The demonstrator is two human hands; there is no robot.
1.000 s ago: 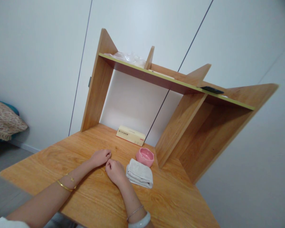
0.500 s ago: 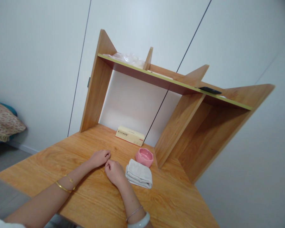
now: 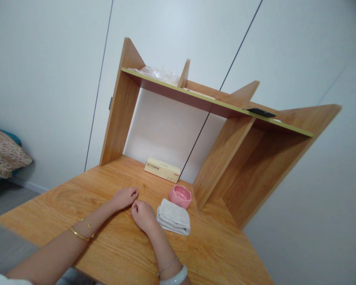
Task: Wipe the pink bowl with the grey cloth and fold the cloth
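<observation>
Indoors, both hands on bench [image 3: 106,245]: left hand [image 3: 126,197] and right hand [image 3: 143,215] loosely curled, fingertips tucked from view, nothing visibly held. Pink bowl [image 3: 180,196], lower front hidden by folded grey cloth [image 3: 173,217] near right hand; no contents visible. Carton [image 3: 161,170] behind, contents unseen.

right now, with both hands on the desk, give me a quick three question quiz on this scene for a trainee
1. True or false: the pink bowl stands beside the folded cloth.
2. Which is nearer the folded cloth?
a) left hand
b) right hand
3. Fill the gap: the long pale box sits ____ the shelf, at the back of the desk.

Key: 1 true; 2 b; 3 under
</observation>
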